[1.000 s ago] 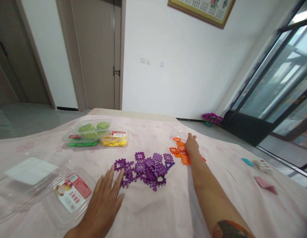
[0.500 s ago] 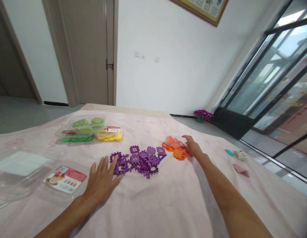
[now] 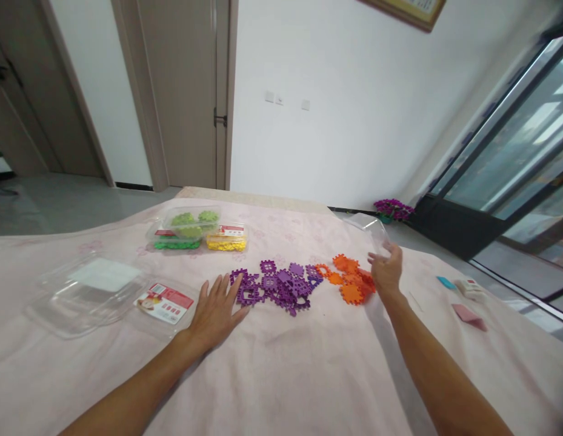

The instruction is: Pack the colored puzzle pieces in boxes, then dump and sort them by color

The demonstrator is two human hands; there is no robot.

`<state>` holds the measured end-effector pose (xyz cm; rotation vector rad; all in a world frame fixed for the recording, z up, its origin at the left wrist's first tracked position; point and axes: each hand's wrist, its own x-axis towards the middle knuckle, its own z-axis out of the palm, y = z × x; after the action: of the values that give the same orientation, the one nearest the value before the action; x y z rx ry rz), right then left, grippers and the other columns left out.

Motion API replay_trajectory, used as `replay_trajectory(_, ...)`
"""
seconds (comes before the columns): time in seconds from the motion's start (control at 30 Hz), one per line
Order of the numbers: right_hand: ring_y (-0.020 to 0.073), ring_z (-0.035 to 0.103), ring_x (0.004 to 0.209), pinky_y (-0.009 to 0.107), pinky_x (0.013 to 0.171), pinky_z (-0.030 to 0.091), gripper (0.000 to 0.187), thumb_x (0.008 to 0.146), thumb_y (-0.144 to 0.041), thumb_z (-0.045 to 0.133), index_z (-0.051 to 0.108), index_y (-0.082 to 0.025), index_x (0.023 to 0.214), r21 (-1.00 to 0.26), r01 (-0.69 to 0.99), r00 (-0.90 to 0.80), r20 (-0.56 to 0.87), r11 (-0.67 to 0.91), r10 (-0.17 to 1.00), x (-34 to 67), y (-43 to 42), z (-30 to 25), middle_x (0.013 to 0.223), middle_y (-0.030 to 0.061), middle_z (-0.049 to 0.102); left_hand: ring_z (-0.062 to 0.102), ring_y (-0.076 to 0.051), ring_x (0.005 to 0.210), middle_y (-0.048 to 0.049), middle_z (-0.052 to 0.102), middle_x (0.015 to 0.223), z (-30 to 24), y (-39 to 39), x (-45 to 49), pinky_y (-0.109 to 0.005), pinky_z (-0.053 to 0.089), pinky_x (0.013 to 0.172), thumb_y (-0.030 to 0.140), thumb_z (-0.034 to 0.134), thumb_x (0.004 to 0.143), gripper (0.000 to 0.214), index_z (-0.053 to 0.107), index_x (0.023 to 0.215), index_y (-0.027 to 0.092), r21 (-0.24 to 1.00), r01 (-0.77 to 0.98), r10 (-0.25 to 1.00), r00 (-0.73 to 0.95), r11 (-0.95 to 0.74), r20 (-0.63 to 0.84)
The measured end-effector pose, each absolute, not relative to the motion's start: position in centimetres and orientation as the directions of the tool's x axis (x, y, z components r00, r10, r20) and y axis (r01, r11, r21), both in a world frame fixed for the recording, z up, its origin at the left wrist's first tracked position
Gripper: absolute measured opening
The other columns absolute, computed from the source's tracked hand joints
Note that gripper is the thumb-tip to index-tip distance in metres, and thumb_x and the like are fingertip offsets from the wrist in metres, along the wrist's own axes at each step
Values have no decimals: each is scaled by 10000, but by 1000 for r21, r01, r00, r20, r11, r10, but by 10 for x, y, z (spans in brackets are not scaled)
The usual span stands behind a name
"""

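Observation:
My left hand (image 3: 216, 309) lies flat on the cloth with its fingers spread, the fingertips at the left edge of a pile of purple notched plastic pieces (image 3: 281, 284). In my right hand (image 3: 387, 269) is a clear plastic container (image 3: 371, 227), gripped at its near end and tilted up off the table. Just left of that hand, orange notched pieces (image 3: 352, 294) lie in a loose heap touching the right side of the purple pile.
Lidded clear boxes of green pieces (image 3: 176, 244) and yellow pieces (image 3: 226, 245) stand at the back left. Empty clear containers (image 3: 72, 309) and a labelled one (image 3: 165, 306) lie left. Blue paper (image 3: 446, 283), a pink piece (image 3: 469, 317) and a small white block (image 3: 471, 289) are right.
My right hand has lifted the clear container up from over the orange pieces, which now lie in a heap on the cloth. The view has swung left; my left hand stays by the purple pile.

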<state>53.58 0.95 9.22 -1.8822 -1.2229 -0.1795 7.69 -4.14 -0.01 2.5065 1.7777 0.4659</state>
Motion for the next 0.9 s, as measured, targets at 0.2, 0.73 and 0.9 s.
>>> replay_trajectory(0.2,148,679,644,255,492,536,682,691,-173,538,422,-183,1363,-947,319,285,48,-47,957,390,3,97,1296,151,650,291,-340,1530,-202,358,1629,1,-44,49,-594,167,1214,486,479,974,711,338,1609,200,185,906,916,342,-381,209)
replay_trajectory(0.73,144,664,563,249,500,567,357,755,-395,718,630,-160,1009,-970,-95,-88,-215,-223,973,193,-47,36,703,14,673,621,-279,1264,-186,468,1548,19,-47,-2,-467,527,1030,641,443,962,787,268,1617,241,976,-217,985,-174,-38,-1)
replay_trajectory(0.9,159,628,519,264,454,518,493,894,-619,535,631,-174,1082,-989,1,-132,-145,-146,981,180,-64,24,694,33,672,630,-258,1241,-124,398,1600,37,-51,-5,-373,583,921,424,707,849,810,352,1573,350,958,-260,986,-76,122,-147)
